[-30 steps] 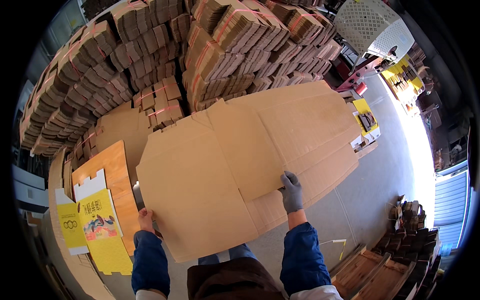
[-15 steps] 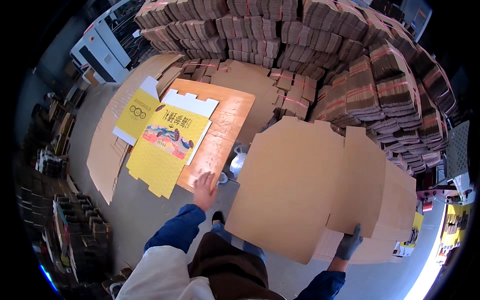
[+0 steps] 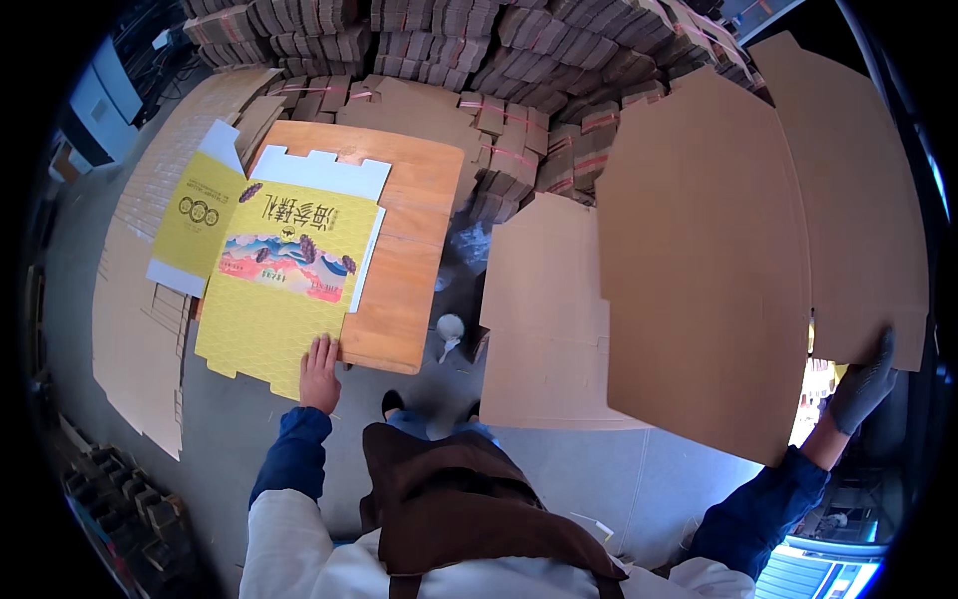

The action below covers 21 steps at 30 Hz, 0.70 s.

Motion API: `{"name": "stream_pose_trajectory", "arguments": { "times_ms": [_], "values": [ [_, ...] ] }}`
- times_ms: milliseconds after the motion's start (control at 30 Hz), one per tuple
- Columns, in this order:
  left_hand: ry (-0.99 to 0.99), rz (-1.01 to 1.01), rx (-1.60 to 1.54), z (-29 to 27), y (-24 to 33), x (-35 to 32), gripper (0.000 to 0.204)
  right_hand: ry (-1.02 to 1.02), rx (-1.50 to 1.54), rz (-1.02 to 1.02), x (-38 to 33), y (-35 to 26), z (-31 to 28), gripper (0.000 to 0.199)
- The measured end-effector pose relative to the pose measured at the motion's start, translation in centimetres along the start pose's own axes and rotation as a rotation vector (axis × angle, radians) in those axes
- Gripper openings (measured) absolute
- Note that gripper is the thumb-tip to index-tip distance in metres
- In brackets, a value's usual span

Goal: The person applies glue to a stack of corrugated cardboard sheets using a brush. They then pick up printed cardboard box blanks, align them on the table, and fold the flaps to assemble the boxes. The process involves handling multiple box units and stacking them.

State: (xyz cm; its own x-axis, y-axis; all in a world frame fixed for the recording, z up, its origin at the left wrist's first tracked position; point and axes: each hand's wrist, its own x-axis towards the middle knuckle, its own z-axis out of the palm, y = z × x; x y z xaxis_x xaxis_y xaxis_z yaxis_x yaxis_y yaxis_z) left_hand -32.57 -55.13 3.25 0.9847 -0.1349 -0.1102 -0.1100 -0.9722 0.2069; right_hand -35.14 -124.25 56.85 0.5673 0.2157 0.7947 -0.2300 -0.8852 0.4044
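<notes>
A large flat brown cardboard sheet [image 3: 704, 250] with notched, creased flaps is raised at my right. My right hand [image 3: 862, 389], in a dark grey glove, grips its lower edge near the right flap. My bare left hand [image 3: 319, 379] lies with fingers stretched over the near right corner of a yellow printed carton blank [image 3: 264, 334]. That blank, unfolded, with white flaps and a colourful picture, rests on an orange-brown wooden board [image 3: 404, 270] and overhangs its near and left edges. My left palm is beyond the blank's edge.
Another brown cardboard sheet [image 3: 544, 319] lies beneath the raised one. Strapped bundles of folded cardboard [image 3: 429, 55] are piled at the back. A cardboard stack [image 3: 140, 329] stands at the far left. A whitish object [image 3: 450, 327] is on the floor beside the board.
My right hand has swung the cardboard sheet up and to the right, uncovering the sheet below. My left hand has moved from the board's near edge onto the yellow blank's corner. The view has shifted.
</notes>
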Motion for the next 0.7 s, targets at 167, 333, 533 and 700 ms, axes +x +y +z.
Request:
{"name": "stream_pose_trajectory", "arguments": {
  "times_ms": [167, 333, 533, 700],
  "values": [
    [0.004, 0.079, -0.155, 0.9, -0.1, 0.7, 0.079, 0.097, 0.062, 0.095, 5.2, -4.5, -6.5, 0.044],
    [0.000, 0.054, -0.165, -1.1, -3.1, 1.0, 0.072, -0.058, 0.645, 0.487, 1.2, -24.2, -1.6, 0.030],
    [-0.172, -0.104, -1.196, -4.0, 4.1, 3.1, 0.057, -0.428, 0.858, -0.298, -8.4, -48.9, 8.3, 0.065],
    [-0.043, -0.144, -2.098, -2.7, 8.5, 4.6, 0.053, -0.608, 0.859, -0.345, -18.5, -62.0, 13.6, 0.047]
  ]
}}
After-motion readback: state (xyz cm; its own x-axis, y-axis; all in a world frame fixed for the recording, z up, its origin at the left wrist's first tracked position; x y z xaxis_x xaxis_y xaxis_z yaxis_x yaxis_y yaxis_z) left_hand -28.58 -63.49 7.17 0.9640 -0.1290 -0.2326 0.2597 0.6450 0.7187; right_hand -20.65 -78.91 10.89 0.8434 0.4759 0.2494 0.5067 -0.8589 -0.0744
